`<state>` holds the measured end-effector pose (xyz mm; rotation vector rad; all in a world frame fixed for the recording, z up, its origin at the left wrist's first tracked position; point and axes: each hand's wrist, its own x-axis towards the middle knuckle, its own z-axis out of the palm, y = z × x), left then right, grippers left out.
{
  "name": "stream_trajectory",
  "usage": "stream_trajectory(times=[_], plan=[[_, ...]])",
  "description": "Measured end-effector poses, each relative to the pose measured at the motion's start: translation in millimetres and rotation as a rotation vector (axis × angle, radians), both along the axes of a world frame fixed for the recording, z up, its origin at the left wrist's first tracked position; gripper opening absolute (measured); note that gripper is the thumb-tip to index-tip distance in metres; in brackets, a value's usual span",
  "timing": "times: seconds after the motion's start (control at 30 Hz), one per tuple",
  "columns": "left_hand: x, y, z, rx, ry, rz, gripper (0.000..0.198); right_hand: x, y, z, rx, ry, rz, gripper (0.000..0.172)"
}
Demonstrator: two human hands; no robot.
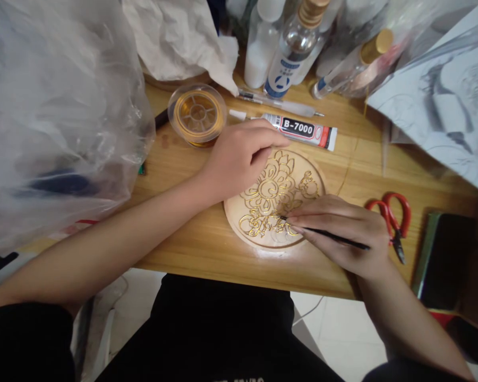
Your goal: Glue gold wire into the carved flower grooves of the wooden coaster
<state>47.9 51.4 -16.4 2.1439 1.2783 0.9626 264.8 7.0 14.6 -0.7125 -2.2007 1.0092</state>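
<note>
While the left hand (pixel 239 162) lies curled over the upper-left edge of a wooden disc (pixel 298 162), apparently steadying it on the counter (pixel 191 244), the right hand (pixel 342 231) pinches a slim black tool (pixel 336 237), probably for control over the gold floral outline (pixel 268 188); whether the left grips, I cannot tell.

From where I stand, the left forearm (pixel 135 233) comes in from the lower left of the frame and slants up towards the middle. The left wrist (pixel 201 188) is nearly straight, and the left hand (pixel 242 159) lies back uppermost, fingers bent towards the right, a dark gap beneath them. The right forearm (pixel 406 313) rises from the lower right corner; the right hand's (pixel 344 233) grip is a fine pinch, fingertips pointing left.
</note>
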Motion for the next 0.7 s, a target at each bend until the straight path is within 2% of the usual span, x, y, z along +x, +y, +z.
stream_trajectory(times=[0.7], plan=[[-0.2,0.4,-0.7,0.029,-0.002,-0.012,0.019,1.1,-1.1,-1.6,-0.019,-0.003,0.005,0.026]])
